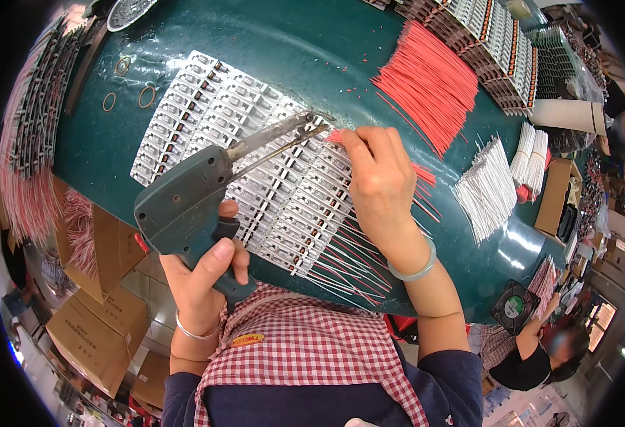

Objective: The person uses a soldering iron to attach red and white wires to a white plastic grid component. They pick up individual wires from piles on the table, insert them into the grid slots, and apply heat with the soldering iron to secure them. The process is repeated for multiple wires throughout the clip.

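Note:
My left hand (202,274) is wrapped round the handle of a dark soldering gun (184,199), with fingers at its trigger. The gun's long metal tip reaches the upper right corner of a panel of white parts (245,103), set in rows on the green table. My right hand (382,181) is closed on a bunch of red wires (335,136), whose ends stick out from the fingertips close to the gun's tip. More of the bunch shows behind the wrist. Red and white wires (348,267) trail from the panel's near right edge.
A big pile of red wires (430,85) and a pile of white wires (483,188) lie to the right. Stacked panels (480,43) stand at the far right, wired panels (35,107) at left. Cardboard boxes (99,327) sit below left. A black fan (515,307) and another person (533,356) are at right.

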The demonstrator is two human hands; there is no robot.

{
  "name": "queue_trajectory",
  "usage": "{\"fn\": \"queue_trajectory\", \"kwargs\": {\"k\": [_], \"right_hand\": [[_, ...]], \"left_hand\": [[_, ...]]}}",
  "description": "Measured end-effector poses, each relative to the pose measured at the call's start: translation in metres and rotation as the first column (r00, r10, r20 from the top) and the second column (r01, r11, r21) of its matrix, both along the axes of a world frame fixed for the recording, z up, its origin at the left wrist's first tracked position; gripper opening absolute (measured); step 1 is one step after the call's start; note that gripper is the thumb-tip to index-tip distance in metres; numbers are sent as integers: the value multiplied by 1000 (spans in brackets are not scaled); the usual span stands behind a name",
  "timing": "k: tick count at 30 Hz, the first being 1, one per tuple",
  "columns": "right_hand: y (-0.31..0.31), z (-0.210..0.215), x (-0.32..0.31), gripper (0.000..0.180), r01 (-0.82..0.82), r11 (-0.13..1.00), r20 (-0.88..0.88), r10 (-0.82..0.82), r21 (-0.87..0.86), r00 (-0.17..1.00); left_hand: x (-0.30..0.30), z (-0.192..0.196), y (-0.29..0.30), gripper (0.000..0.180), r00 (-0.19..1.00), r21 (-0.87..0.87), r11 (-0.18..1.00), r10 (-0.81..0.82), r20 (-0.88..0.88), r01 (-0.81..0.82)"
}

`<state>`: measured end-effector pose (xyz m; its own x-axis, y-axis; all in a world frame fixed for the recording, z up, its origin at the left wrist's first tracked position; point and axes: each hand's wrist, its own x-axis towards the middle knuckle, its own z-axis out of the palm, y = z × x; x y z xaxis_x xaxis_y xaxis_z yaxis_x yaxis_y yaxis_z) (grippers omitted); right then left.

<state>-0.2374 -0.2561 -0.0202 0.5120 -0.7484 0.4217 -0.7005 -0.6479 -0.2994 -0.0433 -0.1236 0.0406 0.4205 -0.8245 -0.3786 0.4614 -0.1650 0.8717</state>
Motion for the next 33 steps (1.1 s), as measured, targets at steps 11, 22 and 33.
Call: {"fn": "queue_trajectory", "kwargs": {"k": [11,22,33], "right_hand": [[10,-5,-1,35,-66,998,88,66,-5,994],[11,0,2,31,-53,998,42,52,30,998],[10,-1,2,29,-51,999,44,50,18,998]], "left_hand": [[0,-19,24,41,822,138,964,-267,502,229],[-9,-13,8,22,661,120,953,-279,696,277],[-9,-11,3,19,598,129,938,-306,741,321]]}}
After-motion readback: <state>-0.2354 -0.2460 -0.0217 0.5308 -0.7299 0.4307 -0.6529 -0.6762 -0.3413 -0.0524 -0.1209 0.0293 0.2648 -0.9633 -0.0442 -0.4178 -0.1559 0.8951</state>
